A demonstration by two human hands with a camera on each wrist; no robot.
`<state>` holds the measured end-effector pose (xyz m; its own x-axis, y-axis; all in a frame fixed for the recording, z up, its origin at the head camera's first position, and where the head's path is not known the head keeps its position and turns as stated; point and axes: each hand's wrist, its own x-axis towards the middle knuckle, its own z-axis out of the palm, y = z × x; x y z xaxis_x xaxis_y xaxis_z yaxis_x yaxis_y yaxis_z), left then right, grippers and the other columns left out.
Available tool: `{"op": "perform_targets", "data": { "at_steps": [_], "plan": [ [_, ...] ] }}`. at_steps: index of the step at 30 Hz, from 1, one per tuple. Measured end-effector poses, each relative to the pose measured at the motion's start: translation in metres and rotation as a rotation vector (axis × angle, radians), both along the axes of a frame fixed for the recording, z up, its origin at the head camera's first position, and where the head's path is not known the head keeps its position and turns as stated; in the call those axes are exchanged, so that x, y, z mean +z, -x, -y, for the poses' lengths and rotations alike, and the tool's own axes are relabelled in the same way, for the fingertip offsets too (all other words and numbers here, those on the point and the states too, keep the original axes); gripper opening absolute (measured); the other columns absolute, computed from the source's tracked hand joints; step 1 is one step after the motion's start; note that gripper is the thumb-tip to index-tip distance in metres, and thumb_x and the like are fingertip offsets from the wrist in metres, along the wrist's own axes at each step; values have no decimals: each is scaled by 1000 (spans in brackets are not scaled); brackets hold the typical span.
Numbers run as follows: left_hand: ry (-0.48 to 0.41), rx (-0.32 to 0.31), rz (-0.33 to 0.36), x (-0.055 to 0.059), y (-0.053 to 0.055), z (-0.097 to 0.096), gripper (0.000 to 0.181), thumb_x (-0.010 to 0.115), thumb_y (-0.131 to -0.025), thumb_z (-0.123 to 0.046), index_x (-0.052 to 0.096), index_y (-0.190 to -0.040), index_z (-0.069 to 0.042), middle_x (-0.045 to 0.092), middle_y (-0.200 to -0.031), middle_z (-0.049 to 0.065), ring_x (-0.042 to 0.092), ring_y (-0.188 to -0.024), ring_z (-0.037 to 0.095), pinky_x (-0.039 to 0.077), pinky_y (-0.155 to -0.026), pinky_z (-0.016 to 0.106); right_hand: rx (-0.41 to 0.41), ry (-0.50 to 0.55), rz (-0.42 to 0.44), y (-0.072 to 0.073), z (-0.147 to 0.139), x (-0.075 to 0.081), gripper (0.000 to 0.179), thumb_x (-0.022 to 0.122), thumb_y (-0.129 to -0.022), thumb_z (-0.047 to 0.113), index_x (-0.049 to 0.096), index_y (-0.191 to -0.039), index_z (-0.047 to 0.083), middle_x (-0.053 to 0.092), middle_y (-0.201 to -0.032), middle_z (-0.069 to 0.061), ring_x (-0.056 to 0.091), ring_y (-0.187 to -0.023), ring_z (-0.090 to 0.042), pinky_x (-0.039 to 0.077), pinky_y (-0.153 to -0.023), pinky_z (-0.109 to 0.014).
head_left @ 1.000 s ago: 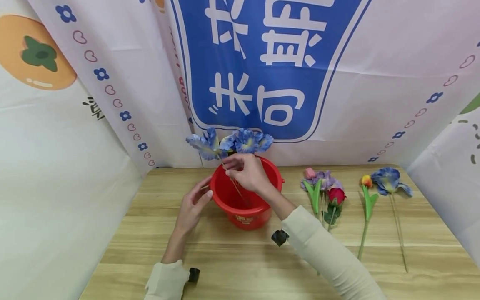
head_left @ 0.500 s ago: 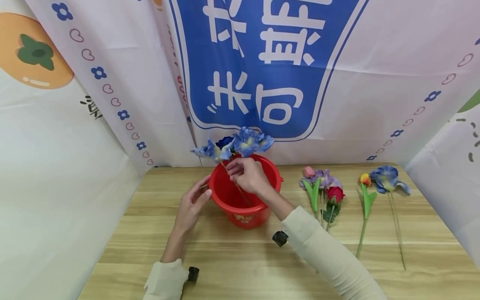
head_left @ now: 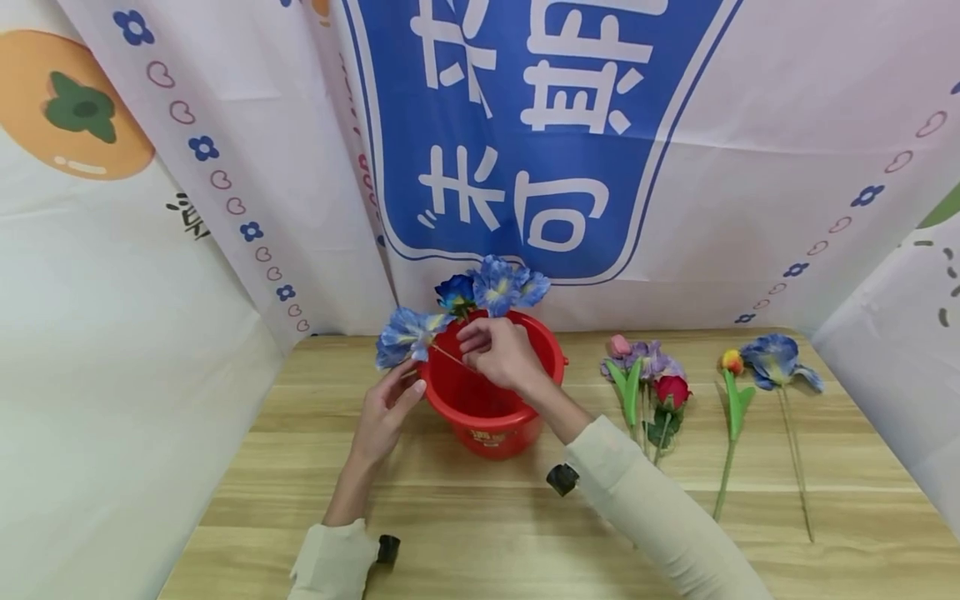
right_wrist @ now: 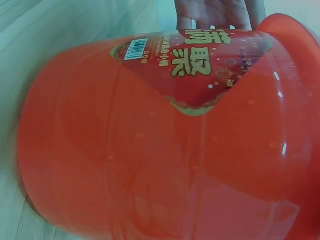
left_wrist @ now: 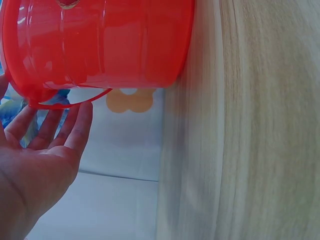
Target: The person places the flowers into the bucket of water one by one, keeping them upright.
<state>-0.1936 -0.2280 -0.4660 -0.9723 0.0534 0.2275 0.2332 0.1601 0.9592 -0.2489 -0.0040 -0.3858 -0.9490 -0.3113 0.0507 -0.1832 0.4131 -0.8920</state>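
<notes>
From the head view I see a red bucket [head_left: 517,442] near the back edge of the counter [head_left: 465,517], left of its middle. The left hand [head_left: 386,417] touches its left rim, fingers apart from the thumb. The right hand [head_left: 501,354] is over the bucket's mouth, fingers bent; I cannot tell whether they are clamped on the stem beside them. That stem's blue iris [head_left: 408,333] leans over the left rim. At the back rim are a blue rose [head_left: 455,292] and a paler iris [head_left: 504,287]. Toward the counter's right edge lie a purple flower [head_left: 652,361], a red rose [head_left: 672,392] and an orange-yellow tulip [head_left: 732,362].

From the left wrist, slightly spread fingers meet the bucket's handle [left_wrist: 55,106].

From the right wrist, the bucket's label [right_wrist: 197,67] shows, fingers beyond it.
</notes>
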Motion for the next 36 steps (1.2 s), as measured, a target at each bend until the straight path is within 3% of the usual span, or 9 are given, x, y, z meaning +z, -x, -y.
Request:
{"op": "perform_targets", "data": {
  "at_steps": [8, 10, 16, 23, 32, 36],
  "plan": [
    [1, 15, -5, 0, -2, -3, 50, 61, -108, -13, 51, -155, 4, 58, -153, 27, 61, -135, 35, 59, -99, 17, -1, -6, -27, -7, -7, 6, 28, 79, -94, 4, 78, -122, 6, 81, -111, -9, 78, -102, -25, 69, -87, -38],
    [-11, 37, -18, 0, -4, -5, 49, 62, -108, -11, 53, -153, 4, 59, -152, 28, 62, -134, 33, 59, -98, 16, -4, -3, -21, -10, -10, 7, 29, 80, -94, 4, 77, -123, 7, 81, -111, -9, 77, -102, -24, 69, -87, -38],
    [-54, 102, -106, -4, -8, -9, 44, 67, -102, 0, 60, -145, 8, 62, -147, 29, 64, -124, 2, 57, -102, 15, -19, 6, -67, -18, -25, 11, 27, 81, -94, 7, 78, -122, 6, 81, -108, -7, 76, -99, -22, 68, -89, -37],
    [-69, 80, -128, -5, -14, -11, 45, 69, -102, 0, 60, -146, 4, 61, -150, 24, 65, -127, 3, 58, -102, 19, -43, 66, -63, -30, -56, 16, 27, 78, -96, 5, 76, -123, 7, 80, -115, -15, 76, -107, -28, 67, -92, -39],
    [-87, 55, -172, -6, -17, -10, 48, 70, -99, 5, 61, -146, 5, 61, -149, 24, 66, -128, 3, 59, -100, 21, -148, 145, 0, -44, -115, 22, 37, 78, -97, 7, 71, -133, 2, 74, -127, -23, 75, -109, -31, 68, -85, -29],
    [-101, 59, -177, -7, -17, -10, 49, 70, -97, 8, 60, -145, 7, 60, -149, 26, 67, -127, 2, 60, -100, 22, -186, 157, 2, -50, -146, 23, 41, 76, -99, 7, 67, -138, 0, 71, -131, -24, 74, -106, -21, 66, -86, -24]
  ]
}}
